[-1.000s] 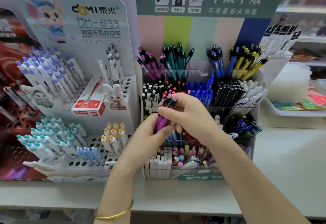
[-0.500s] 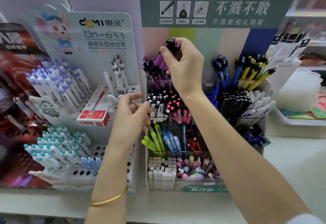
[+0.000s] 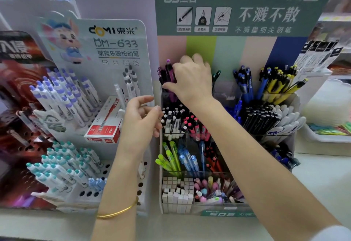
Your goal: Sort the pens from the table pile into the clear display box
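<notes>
Purple pens point(image 3: 169, 72) in right hand point(image 3: 192, 83)

Pale, smooth counter point(image 3: 322, 193) out front, the light soft and even, no hard shadows anywhere. Along its back edge a green header board point(image 3: 247, 11) with white Chinese lettering rises over pastel stripes point(image 3: 229, 54). Towards the left edge there's a white card stand point(image 3: 114, 37) printed with a cartoon animal, and beyond it a dark red display point(image 3: 17, 66). Over at the right edge a white tray point(image 3: 313, 136), and behind that, blurred shop shelving point(image 3: 340, 18).

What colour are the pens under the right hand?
Purple-and-black pens, best seen in the head view.
</notes>
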`<state>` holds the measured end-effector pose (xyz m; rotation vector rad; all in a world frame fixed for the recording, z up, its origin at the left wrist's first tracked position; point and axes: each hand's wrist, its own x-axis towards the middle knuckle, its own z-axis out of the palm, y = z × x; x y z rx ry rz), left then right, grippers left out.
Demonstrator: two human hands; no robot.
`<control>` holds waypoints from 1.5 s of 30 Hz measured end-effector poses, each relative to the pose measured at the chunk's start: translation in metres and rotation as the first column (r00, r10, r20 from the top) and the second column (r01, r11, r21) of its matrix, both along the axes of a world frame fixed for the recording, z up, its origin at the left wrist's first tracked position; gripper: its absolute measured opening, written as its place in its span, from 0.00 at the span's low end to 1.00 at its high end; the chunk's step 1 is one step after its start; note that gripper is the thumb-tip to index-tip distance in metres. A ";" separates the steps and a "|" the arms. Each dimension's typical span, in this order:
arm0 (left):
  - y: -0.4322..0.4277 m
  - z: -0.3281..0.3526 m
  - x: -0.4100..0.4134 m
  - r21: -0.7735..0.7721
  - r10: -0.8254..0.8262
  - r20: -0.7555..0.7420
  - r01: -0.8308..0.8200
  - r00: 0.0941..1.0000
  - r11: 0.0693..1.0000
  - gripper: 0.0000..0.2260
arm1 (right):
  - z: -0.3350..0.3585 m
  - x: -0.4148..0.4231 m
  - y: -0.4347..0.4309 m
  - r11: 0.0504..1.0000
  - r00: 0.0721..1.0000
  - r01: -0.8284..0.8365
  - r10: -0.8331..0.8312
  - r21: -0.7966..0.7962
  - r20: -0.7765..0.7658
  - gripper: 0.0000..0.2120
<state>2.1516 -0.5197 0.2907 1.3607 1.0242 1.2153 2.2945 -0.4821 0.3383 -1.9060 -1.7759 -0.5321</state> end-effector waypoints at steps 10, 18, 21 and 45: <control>0.007 0.005 0.007 0.013 0.017 0.007 -0.017 1.000 1.000 0.10 | -0.019 0.001 0.001 0.894 0.997 -0.031 0.058 0.447 -0.047 0.17; 0.012 0.013 0.013 0.148 0.074 -0.069 -0.063 0.995 0.987 0.10 | -0.013 0.013 0.008 0.895 0.996 0.027 0.012 0.446 -0.083 0.13; 0.017 0.016 0.017 0.208 0.117 -0.102 -0.094 0.988 0.974 0.10 | -0.011 0.012 0.008 0.974 1.000 -0.007 0.004 0.227 0.014 0.12; 0.068 0.021 0.070 0.556 0.337 -0.506 0.002 0.794 0.831 0.16 | -0.023 0.044 -0.019 0.990 0.971 0.136 -0.126 0.038 -0.201 0.21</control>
